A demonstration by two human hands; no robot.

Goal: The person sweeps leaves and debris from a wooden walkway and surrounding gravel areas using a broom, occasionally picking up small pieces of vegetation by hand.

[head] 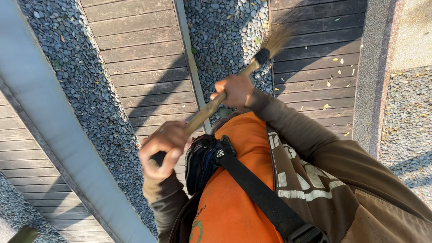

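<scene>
Hands grip a long tan wooden broom handle [204, 112] at two heights: the left hand [162, 148] is clenched around its near end, the right hand [234, 90] wrapped around it farther along, a spread that probably steadies the sweep. Its straw-coloured bristle head [274, 38], bound with a black collar, reaches out over the strip of grey pebbles [225, 40] between two dark brown slatted wooden decks [139, 58], where yellow fallen leaves [335, 72] lie scattered on the right-hand boards near the grey stone kerb [373, 67].
</scene>
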